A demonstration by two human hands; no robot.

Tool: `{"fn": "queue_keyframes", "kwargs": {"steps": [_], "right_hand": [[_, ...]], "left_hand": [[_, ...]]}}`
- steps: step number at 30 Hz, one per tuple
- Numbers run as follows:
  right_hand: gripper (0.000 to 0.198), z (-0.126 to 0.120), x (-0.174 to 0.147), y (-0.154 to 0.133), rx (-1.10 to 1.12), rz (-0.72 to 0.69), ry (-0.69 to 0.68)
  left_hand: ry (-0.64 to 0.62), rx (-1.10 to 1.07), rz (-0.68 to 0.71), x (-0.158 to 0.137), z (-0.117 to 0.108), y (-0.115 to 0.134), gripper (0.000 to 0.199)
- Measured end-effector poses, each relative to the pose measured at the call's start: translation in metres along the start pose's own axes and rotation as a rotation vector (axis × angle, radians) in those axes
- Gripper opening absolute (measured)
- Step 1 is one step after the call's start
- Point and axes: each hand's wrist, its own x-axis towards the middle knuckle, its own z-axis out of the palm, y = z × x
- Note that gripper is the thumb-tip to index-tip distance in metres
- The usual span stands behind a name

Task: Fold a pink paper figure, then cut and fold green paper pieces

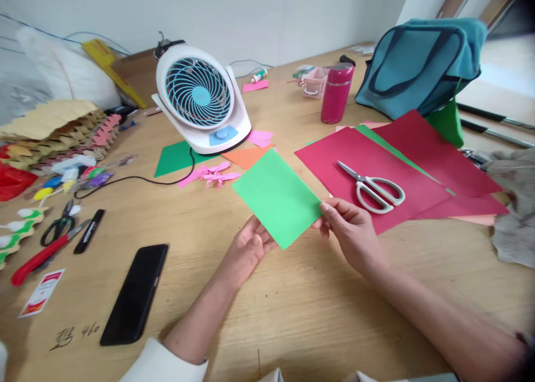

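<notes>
Light-green paper sheet: flat, smooth and matte, a crisp-cornered four-sided piece held in front of the desk fan, toward the person.
Right hand: pinching the sheet's right-hand corner between thumb and fingers, in front of the fan and to its right.
Left hand: in front of the fan, palm partly turned up, fingers running behind the sheet's lower-left edge; since the paper hides their tips, I cannot tell whether they grip it.
Desk fan: white plastic with a round head, a pale-blue spiral grille and a tilted stand.
Scissors: metal blades closed, looped pale handles, lying right of the fan on a smooth red paper sheet.
Paper by the fan's base: a dark-green sheet at its left, an orange sheet in front, and crumpled pink paper scraps just before it.
Tumbler: glossy magenta cylinder, right of the fan.
Bag: soft teal fabric with dark strap handles, farther right of the fan.
Smartphone: black, rounded slab, well in front of the fan and to its left.
Table: pale wood-grain surface beneath the fan.
</notes>
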Motion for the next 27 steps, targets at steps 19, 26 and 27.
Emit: {"fn": "queue_keyframes", "kwargs": {"steps": [19,26,27], "right_hand": [[0.019,-0.007,-0.01,-0.023,-0.627,-0.303,-0.176],[0.026,0.003,-0.072,-0.098,-0.509,-0.521,-0.701],[0.028,-0.001,-0.081,-0.099,-0.515,-0.456,-0.581]], "left_hand": [[0.476,-0.18,0.049,0.007,-0.005,-0.001,0.027],[0.511,-0.141,0.042,0.01,-0.01,0.001,0.023],[0.518,-0.132,0.033,0.01,-0.009,0.003,0.022]]}}
